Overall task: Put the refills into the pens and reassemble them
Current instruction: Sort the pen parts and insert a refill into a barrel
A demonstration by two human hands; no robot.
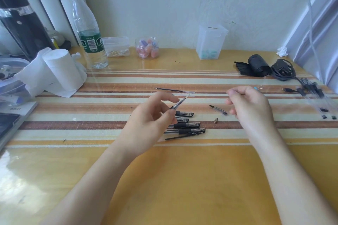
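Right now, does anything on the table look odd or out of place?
Small loose pen tip lies alone right of the pen pile, and a short tip section sits apart. Left hand holds a pen.

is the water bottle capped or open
Capped: the bottle stands upright at the table's back left with a white cap on its neck.

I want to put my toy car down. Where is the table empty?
The plain yellow stretch at the near edge of the table, between the two arms, is bare. So is the striped strip between the tissue roll and the left hand. The pile of pens is crowded.
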